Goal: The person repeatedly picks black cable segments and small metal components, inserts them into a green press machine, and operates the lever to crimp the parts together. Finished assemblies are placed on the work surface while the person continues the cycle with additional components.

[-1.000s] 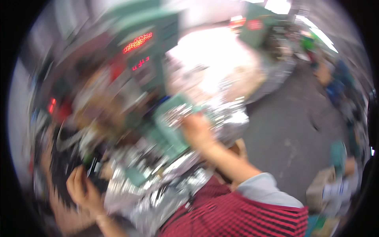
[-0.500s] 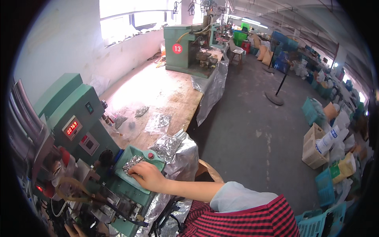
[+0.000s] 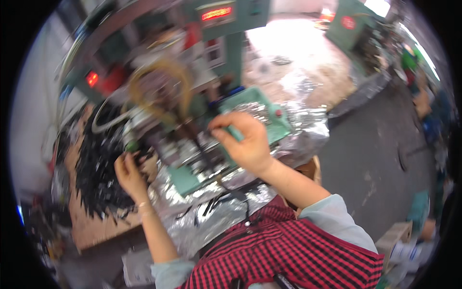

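My right hand (image 3: 246, 142) is raised beside the green tray (image 3: 284, 131), its thumb and fingers pinched together. Whatever is between those fingertips is too small and blurred to make out. In the tray lie many small shiny metal parts (image 3: 255, 111). My left hand (image 3: 130, 178) is at the left of the green bench machine (image 3: 185, 180), along the edge of a heap of black strips (image 3: 96, 168). Its fingertips are drawn together, but what they hold is lost in the blur. A curved tan hose (image 3: 185, 89) arches over the machine's work area between my hands.
A red-lit display (image 3: 216, 13) is on the machine's upper body. Silvery sheeting (image 3: 209, 219) covers the bench edge near me. Bags of small parts (image 3: 296, 84) lie on the wooden tabletop beyond the tray. Another green machine (image 3: 346, 24) stands farther right, beside the grey floor (image 3: 361, 144).
The view has swung left and down. My right hand has come out of the metal parts and moved left of the tray. My left hand, barely visible before, now shows fully.
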Demonstrator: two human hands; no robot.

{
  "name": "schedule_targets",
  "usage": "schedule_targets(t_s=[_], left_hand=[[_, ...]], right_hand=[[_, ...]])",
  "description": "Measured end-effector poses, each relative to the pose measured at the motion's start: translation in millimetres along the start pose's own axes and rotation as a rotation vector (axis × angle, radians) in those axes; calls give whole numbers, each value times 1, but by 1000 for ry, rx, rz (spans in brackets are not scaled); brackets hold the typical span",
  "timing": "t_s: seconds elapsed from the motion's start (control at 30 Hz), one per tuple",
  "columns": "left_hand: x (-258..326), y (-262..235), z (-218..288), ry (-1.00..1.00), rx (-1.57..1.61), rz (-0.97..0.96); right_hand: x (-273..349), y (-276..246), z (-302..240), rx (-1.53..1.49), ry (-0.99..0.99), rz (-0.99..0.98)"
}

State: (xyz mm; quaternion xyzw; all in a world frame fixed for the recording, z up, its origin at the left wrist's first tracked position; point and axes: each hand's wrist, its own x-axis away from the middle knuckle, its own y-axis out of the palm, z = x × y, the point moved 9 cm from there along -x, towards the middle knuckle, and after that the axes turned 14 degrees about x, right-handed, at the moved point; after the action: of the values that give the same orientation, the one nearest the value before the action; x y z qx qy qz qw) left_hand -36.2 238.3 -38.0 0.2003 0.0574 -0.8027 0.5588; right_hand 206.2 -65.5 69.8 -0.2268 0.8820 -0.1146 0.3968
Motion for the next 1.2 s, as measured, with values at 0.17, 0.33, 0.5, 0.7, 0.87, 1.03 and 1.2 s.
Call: schedule_targets(t_s=[0.17, 0.33, 0.5, 0.7, 0.87, 1.03, 1.2], left_hand=[[41, 0, 15, -16, 99, 51], [56, 48, 144, 339, 103, 41], [110, 109, 217, 833, -326, -382], [143, 179, 195, 1076, -345, -715], [141, 181, 185, 1092, -303, -704], [142, 180, 178, 1088, -307, -686], [143, 175, 176, 1022, -293, -652]], right_hand=[[10, 39, 11, -374, 251, 19], [1, 46, -5, -564, 350, -65], [3, 32, -37, -584, 322, -135], [-15, 4, 19, -173, 280, -211], [2, -67, 108, -48, 361, 231], [35, -62, 122, 207, 429, 25], [43, -49, 110, 795, 297, -147]])
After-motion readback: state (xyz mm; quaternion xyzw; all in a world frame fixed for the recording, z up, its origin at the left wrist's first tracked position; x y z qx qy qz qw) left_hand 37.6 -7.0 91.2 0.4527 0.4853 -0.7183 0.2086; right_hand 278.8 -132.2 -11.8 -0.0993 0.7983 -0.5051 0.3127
